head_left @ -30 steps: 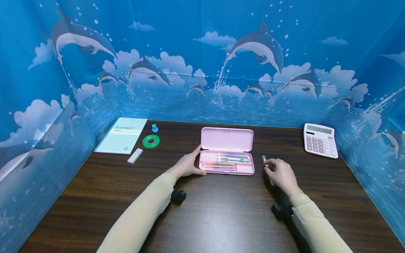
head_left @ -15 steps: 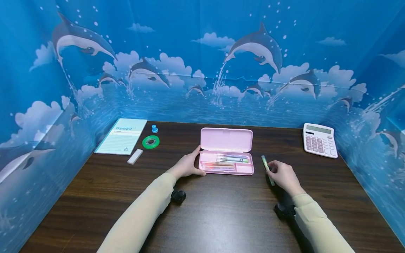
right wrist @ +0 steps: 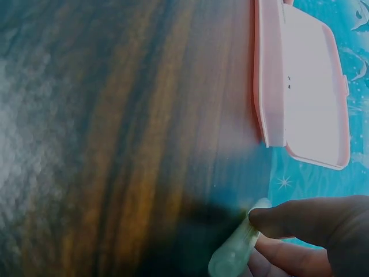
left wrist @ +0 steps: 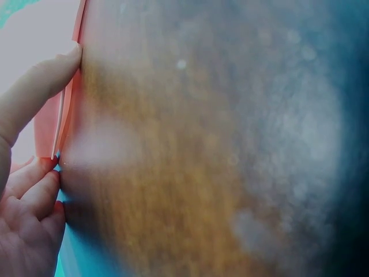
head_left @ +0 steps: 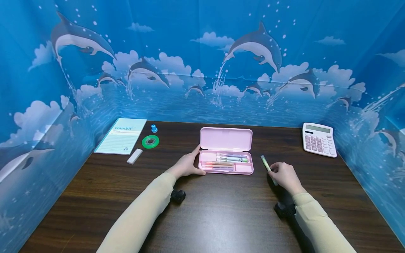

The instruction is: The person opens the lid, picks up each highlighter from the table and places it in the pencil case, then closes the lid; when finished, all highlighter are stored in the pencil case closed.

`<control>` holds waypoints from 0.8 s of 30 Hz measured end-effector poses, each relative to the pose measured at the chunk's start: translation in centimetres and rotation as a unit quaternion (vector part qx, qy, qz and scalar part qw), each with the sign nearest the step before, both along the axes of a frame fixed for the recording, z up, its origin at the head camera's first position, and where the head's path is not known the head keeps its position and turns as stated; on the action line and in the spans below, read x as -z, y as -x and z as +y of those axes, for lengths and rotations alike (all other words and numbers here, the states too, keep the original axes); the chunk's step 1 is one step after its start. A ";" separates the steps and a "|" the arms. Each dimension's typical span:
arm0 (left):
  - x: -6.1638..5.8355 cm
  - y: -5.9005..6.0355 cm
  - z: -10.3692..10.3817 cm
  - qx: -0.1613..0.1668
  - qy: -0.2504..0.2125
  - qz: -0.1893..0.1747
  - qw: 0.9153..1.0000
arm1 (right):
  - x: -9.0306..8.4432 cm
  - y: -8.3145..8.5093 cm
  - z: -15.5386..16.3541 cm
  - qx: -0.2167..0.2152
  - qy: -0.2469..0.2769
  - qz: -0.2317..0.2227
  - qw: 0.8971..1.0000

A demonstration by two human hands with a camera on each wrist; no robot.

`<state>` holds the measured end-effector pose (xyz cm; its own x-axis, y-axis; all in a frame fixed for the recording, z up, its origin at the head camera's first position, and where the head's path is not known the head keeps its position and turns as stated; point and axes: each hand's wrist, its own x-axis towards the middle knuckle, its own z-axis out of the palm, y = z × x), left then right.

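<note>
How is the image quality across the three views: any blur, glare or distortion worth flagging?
Head view: sharp and evenly lit, with wide-angle bending at the backdrop edges; the pink pencil case and green highlighter read clearly. Left wrist view: the table is a hazy, mottled blur; only the left hand at the case edge reads. Right wrist view: soft, dark vignette at left, the lid washed out; the right hand pinches the highlighter.
</note>
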<state>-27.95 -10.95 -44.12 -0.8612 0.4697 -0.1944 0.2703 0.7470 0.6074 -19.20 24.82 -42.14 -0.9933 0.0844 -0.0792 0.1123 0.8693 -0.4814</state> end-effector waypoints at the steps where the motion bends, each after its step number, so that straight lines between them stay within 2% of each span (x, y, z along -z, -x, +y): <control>1: 0.0 0.0 0.0 0.000 -0.001 0.000 1.000 | 0.0 0.0 0.0 0.001 0.002 -0.001 1.000; 12: 0.4 0.1 -0.1 -0.002 0.005 0.002 1.000 | 0.2 -0.1 -0.1 0.002 -0.004 0.040 0.999; 24: 0.0 0.0 0.0 0.002 0.005 0.003 1.000 | -0.5 0.3 -2.1 -0.042 -0.003 0.067 0.997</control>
<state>-27.94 -10.96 -44.14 -0.8610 0.4703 -0.1939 0.2763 0.7524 0.5980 -19.51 22.74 -41.64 -0.9985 0.0007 0.0553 -0.0261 0.8759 -0.4818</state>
